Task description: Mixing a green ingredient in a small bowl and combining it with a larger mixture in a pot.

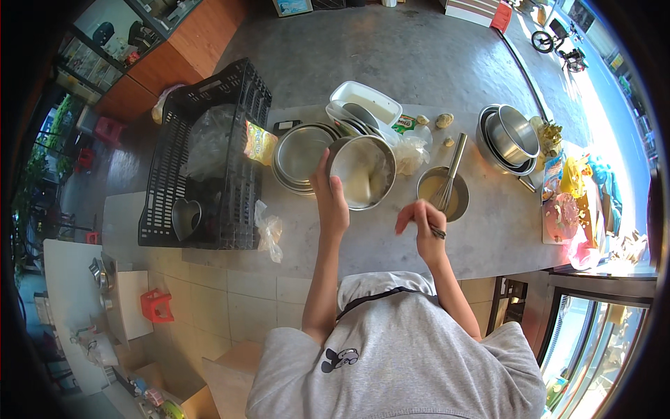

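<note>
My left hand (335,204) holds a metal bowl (391,171) by its left side. The bowl is tilted toward me above the table, with a pale, creamy mixture (358,187) inside. To its right, a smaller metal bowl (423,185) stands on the table with yellowish liquid in it. A wire whisk (455,164) leans in that bowl, its handle pointing away from me. My right hand (424,225) is just in front of the smaller bowl, fingers curled and partly blurred. A small dark piece, too hidden to name, shows at its right side.
A black plastic crate (246,160) with a heart-shaped pan (186,218) stands at the left. Round metal pans (283,150) and a white plastic tub (370,96) lie behind the tilted bowl. Nested metal bowls (513,140) and packages (576,178) line the right side.
</note>
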Tool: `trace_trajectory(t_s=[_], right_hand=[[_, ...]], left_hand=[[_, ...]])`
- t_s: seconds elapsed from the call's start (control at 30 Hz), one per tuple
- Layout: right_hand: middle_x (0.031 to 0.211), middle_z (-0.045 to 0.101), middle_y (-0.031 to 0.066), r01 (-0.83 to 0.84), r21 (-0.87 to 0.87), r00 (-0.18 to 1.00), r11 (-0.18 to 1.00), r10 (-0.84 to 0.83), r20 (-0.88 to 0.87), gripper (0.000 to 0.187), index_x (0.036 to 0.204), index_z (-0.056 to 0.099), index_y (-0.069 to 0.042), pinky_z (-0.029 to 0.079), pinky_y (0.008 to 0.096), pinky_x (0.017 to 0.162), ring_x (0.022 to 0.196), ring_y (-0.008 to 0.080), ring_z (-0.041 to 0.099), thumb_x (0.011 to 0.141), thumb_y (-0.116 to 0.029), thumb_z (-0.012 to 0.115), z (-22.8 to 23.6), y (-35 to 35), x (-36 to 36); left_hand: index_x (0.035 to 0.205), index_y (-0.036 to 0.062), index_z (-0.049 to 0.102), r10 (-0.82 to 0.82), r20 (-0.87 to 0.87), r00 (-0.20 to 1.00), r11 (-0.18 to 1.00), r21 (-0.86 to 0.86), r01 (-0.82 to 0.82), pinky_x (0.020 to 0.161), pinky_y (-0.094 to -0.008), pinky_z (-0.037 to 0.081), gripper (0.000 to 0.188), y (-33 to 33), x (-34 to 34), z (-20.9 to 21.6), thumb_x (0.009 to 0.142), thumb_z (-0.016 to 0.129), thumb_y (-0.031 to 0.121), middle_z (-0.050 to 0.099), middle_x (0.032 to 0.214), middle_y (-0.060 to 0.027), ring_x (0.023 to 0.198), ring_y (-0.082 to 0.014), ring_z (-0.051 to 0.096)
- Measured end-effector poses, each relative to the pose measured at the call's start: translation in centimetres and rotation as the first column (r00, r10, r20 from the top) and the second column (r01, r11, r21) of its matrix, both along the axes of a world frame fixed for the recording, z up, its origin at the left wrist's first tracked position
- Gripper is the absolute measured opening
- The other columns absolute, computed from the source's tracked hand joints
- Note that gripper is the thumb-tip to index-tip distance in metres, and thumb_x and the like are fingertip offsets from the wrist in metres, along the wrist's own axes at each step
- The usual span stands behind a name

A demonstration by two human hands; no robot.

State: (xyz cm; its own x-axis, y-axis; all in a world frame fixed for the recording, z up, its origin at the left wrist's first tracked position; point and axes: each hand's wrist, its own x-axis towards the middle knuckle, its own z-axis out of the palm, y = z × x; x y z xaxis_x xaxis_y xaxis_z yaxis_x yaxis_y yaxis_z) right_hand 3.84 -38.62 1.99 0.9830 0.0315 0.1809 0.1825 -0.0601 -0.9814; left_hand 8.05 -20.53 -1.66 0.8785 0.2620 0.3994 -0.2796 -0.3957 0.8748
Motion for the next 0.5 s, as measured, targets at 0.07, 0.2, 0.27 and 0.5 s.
trace_trajectory(t_s=[0.07,0.2,0.27,0.5], right_hand=[[0.065,0.059,0.0091,-0.199,0.299,0.963,0.933,0.242,-0.116,0.041,0.075,0.055,0.003,0.046,0.0264,0.059,0.059,0.0155,0.058,0.096,-0.026,0.035,0.7,0.6,-0.8],[0.064,0.058,0.0102,0.058,0.007,0.998,0.998,-0.058,0.01,0.041,0.075,0.054,0.004,0.047,0.0272,0.056,0.057,0.0159,0.057,0.096,-0.025,0.035,0.7,1.9,-0.3],[0.064,0.058,0.0092,-0.101,0.213,0.983,0.972,0.131,-0.133,0.039,0.077,0.054,0.004,0.046,0.0261,0.058,0.057,0.0153,0.057,0.096,-0.025,0.035,0.6,1.6,-0.5],[0.059,0.057,0.0081,-0.031,0.214,0.99,0.976,0.059,-0.126,0.037,0.085,0.056,0.004,0.044,0.0249,0.06,0.055,0.0152,0.056,0.096,-0.024,0.036,0.6,2.5,-0.3]], left_hand=[[0.133,0.0047,0.03,0.009,-0.003,1.0,1.0,-0.018,-0.009,0.101,-0.0398,0.022,0.051,0.5,-0.2,-0.2,0.095,0.025,0.038,0.032,0.131,-0.0173,0.123,-0.0313,0.029],[0.134,0.0047,0.029,-0.004,0.015,1.0,1.0,-0.019,0.004,0.1,-0.0399,0.023,0.051,1.4,-0.5,0.4,0.095,0.025,0.037,0.032,0.13,-0.0182,0.121,-0.0317,0.03],[0.134,0.0051,0.029,0.007,-0.006,1.0,1.0,-0.019,-0.007,0.1,-0.04,0.024,0.051,1.8,-0.3,0.6,0.095,0.025,0.037,0.033,0.129,-0.0187,0.12,-0.0318,0.031],[0.134,0.0078,0.03,-0.033,0.0,0.999,0.999,0.005,0.033,0.098,-0.0407,0.025,0.05,2.5,0.1,1.6,0.094,0.027,0.038,0.033,0.126,-0.0193,0.116,-0.0323,0.034]])
